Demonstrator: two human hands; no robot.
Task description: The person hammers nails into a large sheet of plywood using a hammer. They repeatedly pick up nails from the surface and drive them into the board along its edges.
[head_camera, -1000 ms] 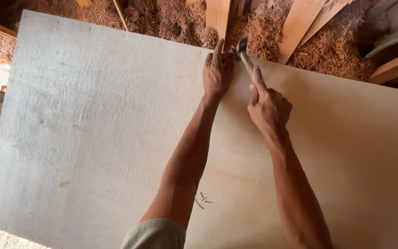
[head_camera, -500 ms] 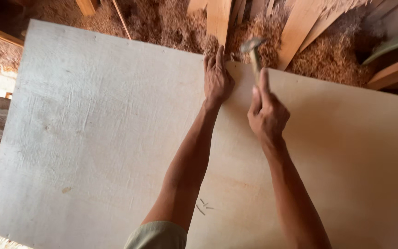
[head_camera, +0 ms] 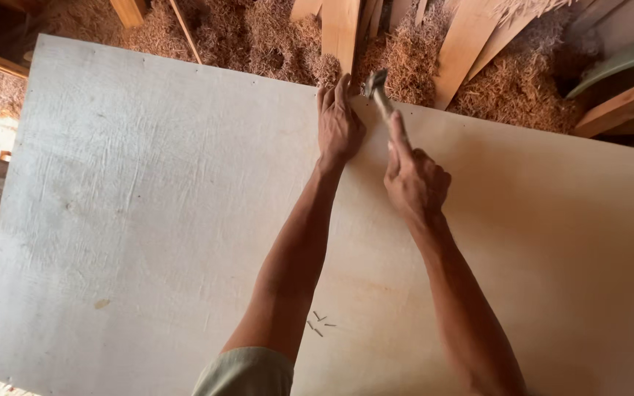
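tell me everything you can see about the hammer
The hammer is small, with a dull grey metal head and a slim handle, mostly hidden in the right hand that grips it, forefinger stretched along the shaft. It points away from the person, head at the far edge of the plywood sheet, beside the fingertips of the left hand, which lies flat on the sheet. Whether the head touches the wood cannot be told.

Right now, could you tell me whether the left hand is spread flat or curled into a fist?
Spread flat: the left hand lies palm-down on the plywood sheet, fingers extended toward its far edge.
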